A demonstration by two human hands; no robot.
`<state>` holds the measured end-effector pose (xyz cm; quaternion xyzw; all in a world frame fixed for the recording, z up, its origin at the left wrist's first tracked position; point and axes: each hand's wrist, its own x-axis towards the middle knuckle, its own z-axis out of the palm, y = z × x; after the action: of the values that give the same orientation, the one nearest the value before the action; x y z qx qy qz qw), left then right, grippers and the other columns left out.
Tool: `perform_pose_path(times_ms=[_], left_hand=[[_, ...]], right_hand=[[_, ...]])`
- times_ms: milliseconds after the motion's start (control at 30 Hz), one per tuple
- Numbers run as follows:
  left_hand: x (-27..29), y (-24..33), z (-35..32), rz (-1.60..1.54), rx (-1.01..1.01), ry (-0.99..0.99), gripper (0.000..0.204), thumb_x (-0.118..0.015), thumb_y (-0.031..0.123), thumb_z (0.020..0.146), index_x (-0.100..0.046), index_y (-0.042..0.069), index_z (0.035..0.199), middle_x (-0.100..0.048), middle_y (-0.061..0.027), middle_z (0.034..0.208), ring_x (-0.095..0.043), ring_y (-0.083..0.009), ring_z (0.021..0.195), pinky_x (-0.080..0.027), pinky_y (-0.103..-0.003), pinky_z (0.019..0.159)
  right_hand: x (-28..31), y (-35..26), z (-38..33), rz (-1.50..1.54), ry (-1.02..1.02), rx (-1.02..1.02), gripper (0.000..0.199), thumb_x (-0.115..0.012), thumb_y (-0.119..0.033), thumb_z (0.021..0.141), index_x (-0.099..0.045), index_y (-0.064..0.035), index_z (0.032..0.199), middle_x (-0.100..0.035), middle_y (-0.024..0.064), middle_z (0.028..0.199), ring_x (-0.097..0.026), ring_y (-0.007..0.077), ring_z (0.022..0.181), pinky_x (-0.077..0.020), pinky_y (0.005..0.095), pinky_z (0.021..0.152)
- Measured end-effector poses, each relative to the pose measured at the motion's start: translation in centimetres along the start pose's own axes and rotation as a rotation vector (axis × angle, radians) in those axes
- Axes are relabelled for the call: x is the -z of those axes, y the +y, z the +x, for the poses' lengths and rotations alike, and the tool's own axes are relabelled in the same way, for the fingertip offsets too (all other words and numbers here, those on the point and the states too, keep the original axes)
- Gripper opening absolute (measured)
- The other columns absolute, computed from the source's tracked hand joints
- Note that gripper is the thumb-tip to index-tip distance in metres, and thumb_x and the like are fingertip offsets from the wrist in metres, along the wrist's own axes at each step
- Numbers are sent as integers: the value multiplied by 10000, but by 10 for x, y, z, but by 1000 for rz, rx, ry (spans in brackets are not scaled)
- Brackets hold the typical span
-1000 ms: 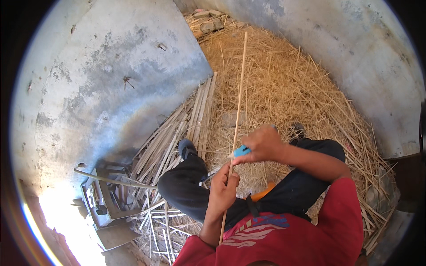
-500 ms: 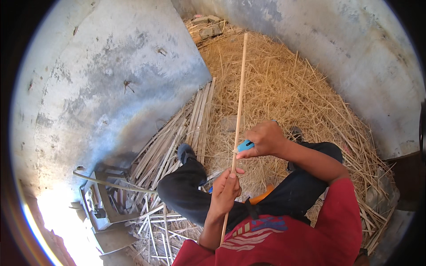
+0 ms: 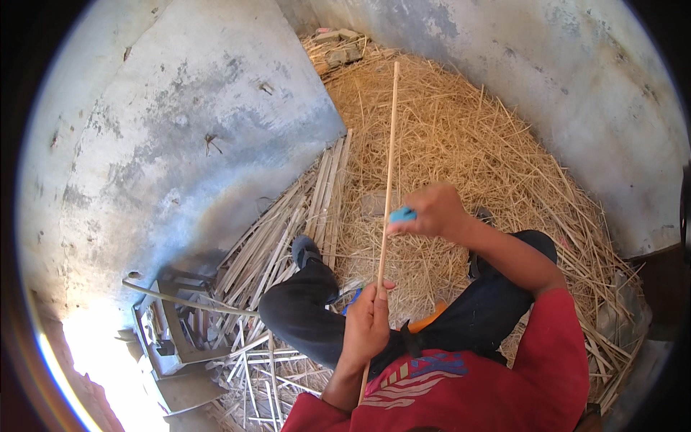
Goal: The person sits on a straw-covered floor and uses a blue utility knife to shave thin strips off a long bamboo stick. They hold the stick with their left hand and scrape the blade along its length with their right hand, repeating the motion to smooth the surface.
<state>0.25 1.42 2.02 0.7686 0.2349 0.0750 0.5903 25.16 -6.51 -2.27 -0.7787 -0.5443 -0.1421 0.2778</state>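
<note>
gripping the pale stick (image 3: 391,144) firmly, the left hand (image 3: 367,324) anchors it as it slants from the lap over the straw (image 3: 461,144); the right hand (image 3: 435,209), closed around a blue tool (image 3: 403,214) beside the stick, would do best with light, even strokes, directed away from the lower fingers.

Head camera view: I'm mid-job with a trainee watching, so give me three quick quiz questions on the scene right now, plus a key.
1. What colour is the tool in the right hand?
2. True or false: the left hand is off the pale stick.
3. Fill in: in the picture, the heap of long flat strips lies to the ____ of the stick.

Key:
1. Blue, where it shows.
2. False: it grips the stick.
3. Left.
</note>
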Motion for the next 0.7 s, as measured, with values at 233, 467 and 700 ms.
perform_pose_path(times_ms=[233, 467, 700], left_hand=[[-5, -5, -7, 147, -71, 40, 188, -468, 127, 982, -576, 21, 1093, -421, -56, 524, -436, -128, 452, -340, -294, 455], [-10, 8, -31, 138, 9, -61, 182, -463, 126, 984, -580, 22, 1076, -427, -11, 536, -419, -78, 485, -331, -266, 460], [-9, 19, -58, 66, 74, -200, 182, -466, 135, 986, -578, 34, 1087, -417, 6, 523, -407, -49, 489, -326, -258, 456]], right_hand=[[-3, -11, -6, 8, 60, 58, 709, -516, -790, 753, -506, -122, 516, -459, 45, 433, -485, 230, 368, -378, 355, 381], [6, 84, 19, -157, 1, -247, 772, -397, -829, 787, -490, -114, 513, -402, -4, 421, -419, 155, 363, -336, 317, 353], [29, 151, 25, -243, 146, -497, 777, -334, -837, 804, -601, -147, 566, -379, -21, 417, -375, 124, 371, -299, 291, 350]])
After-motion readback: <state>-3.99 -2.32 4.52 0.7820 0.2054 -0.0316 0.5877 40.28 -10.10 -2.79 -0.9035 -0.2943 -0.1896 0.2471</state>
